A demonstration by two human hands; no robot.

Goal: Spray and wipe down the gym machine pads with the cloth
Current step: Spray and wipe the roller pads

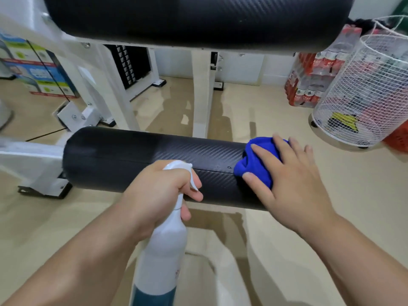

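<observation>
While the fingers of the right hand [289, 180] lie spread and nearly flat, they press a bunched blue cloth [254, 166] onto the right end of the lower roller pad [136, 160], the flat palm seemingly chosen to bear down evenly across the curved surface; the left hand [159, 191] is curled shut around the neck of a white spray bottle [163, 246], one finger hooked on the trigger, the nozzle aimed at the pad's middle, presumably so spraying can alternate with wiping without setting anything down; a few droplets sit on the pad just left of the cloth; the upper pad [194, 16] spans the top edge, untouched by either hand, above the white machine frame [202, 93].
</observation>
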